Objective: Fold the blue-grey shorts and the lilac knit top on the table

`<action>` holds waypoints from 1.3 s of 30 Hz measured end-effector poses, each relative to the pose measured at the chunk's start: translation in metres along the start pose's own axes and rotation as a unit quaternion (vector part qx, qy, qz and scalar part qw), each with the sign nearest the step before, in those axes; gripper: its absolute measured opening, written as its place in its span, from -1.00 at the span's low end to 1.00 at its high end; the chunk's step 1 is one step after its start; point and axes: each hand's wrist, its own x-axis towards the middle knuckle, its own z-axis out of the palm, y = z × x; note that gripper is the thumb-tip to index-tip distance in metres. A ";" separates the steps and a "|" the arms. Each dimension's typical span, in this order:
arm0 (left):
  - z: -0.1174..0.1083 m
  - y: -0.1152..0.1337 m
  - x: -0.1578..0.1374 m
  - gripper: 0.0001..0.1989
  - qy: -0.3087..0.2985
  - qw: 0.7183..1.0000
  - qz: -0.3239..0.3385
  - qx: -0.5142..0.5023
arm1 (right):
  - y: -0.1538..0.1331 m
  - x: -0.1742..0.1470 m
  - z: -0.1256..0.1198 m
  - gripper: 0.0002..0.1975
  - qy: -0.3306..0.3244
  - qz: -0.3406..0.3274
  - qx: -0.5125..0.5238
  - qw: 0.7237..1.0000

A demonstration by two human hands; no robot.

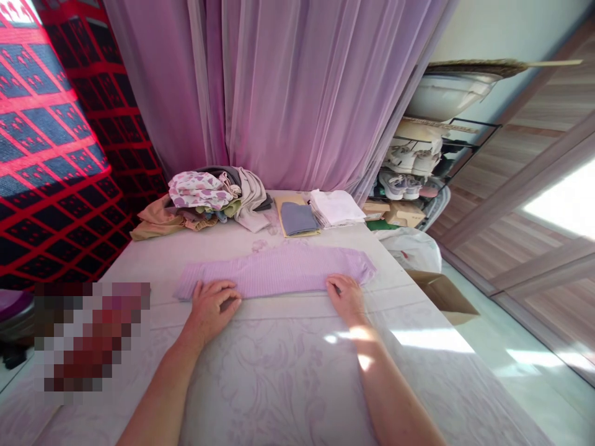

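A lilac ribbed garment [279, 271] lies on the table in front of me, folded into a long flat strip running left to right. Its right end is ruffled and slightly bunched. At its near edge, toward the left end, my left hand [212, 308] rests with curled fingers, the thumb and fingertips closing on the cloth. My right hand [348, 298] pinches the same near edge close to the right end. Part of each grip is hidden by the fingers.
A heap of mixed clothes [204, 198] sits at the table's back left. Behind the garment are a folded grey cloth [300, 219] and a stack of white cloths [337, 208]. A purple curtain [297, 93] hangs behind. A shoe rack [413, 161] and an open cardboard box [441, 297] stand right.
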 end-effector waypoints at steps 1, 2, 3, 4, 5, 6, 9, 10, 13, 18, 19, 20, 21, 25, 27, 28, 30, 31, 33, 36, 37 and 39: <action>0.000 0.000 0.000 -0.81 0.007 1.000 0.006 0.009 | 0.007 0.000 -0.002 -0.73 0.005 0.011 -0.008 1.000; 0.001 0.000 -0.001 -0.81 0.015 1.000 0.012 0.019 | 0.013 0.000 -0.004 -0.73 0.012 0.023 -0.013 1.000; 0.002 0.000 -0.002 -0.81 0.025 0.999 0.019 0.030 | 0.018 0.000 -0.005 -0.73 0.020 0.036 -0.016 0.999; 0.002 0.000 -0.003 -0.80 0.034 0.998 0.027 0.042 | 0.021 0.000 -0.006 -0.73 0.028 0.048 -0.017 0.998; 0.004 0.000 -0.004 -0.80 0.042 0.997 0.036 0.055 | 0.023 0.000 -0.006 -0.73 0.035 0.056 -0.013 0.998; 0.005 -0.001 -0.004 -0.79 0.048 0.995 0.047 0.068 | 0.024 0.000 -0.006 -0.72 0.040 0.060 -0.007 0.997; 0.007 -0.004 -0.005 -0.75 0.056 0.990 0.084 0.097 | 0.024 0.002 -0.007 -0.72 0.067 0.067 0.007 0.995; 0.007 -0.005 -0.004 -0.73 0.055 0.989 0.094 0.102 | 0.024 0.003 -0.009 -0.72 0.083 0.075 0.003 0.994; 0.008 -0.008 -0.004 -0.68 0.054 0.987 0.109 0.108 | 0.033 0.007 -0.017 -0.66 0.147 0.133 -0.031 0.980; 0.008 -0.010 -0.003 -0.66 0.059 0.986 0.107 0.115 | 0.059 0.014 -0.035 -0.50 0.133 0.280 -0.069 0.948; 0.008 -0.010 -0.003 -0.66 0.060 0.986 0.107 0.115 | 0.062 0.015 -0.038 -0.52 0.111 0.292 -0.066 0.948; 0.007 -0.009 -0.003 -0.66 0.061 0.986 0.107 0.114 | 0.063 0.015 -0.040 -0.54 0.091 0.301 -0.060 0.947; 0.007 -0.009 -0.002 -0.66 0.061 0.986 0.108 0.115 | 0.064 0.016 -0.042 -0.56 0.074 0.309 -0.054 0.947; 0.005 -0.007 -0.001 -0.66 0.063 0.984 0.113 0.121 | 0.064 0.016 -0.049 -0.56 0.010 0.310 -0.023 0.951; 0.004 -0.008 -0.001 -0.66 0.063 0.983 0.117 0.128 | 0.065 0.016 -0.053 -0.55 -0.022 0.274 -0.007 0.962; 0.005 -0.008 -0.001 -0.66 0.063 0.982 0.118 0.133 | 0.065 0.016 -0.054 -0.56 -0.034 0.257 -0.003 0.966; 0.006 -0.010 -0.001 -0.65 0.060 0.981 0.117 0.141 | 0.065 0.017 -0.057 -0.58 -0.052 0.244 -0.008 0.968; 0.007 -0.010 -0.001 -0.65 0.059 0.981 0.114 0.144 | 0.064 0.018 -0.057 -0.58 -0.057 0.249 -0.017 0.967; 0.009 -0.011 -0.002 -0.65 0.055 0.982 0.102 0.148 | 0.062 0.020 -0.057 -0.53 -0.062 0.270 -0.042 0.960; 0.012 -0.009 -0.004 -0.66 0.053 0.984 0.076 0.152 | 0.057 0.023 -0.053 -0.52 -0.048 0.296 -0.084 0.950; 0.013 -0.007 -0.005 -0.66 0.053 0.984 0.069 0.153 | 0.057 0.024 -0.051 -0.56 -0.039 0.298 -0.094 0.949; 0.014 -0.004 -0.007 -0.66 0.054 0.985 0.059 0.154 | 0.058 0.026 -0.047 -0.66 -0.018 0.292 -0.102 0.951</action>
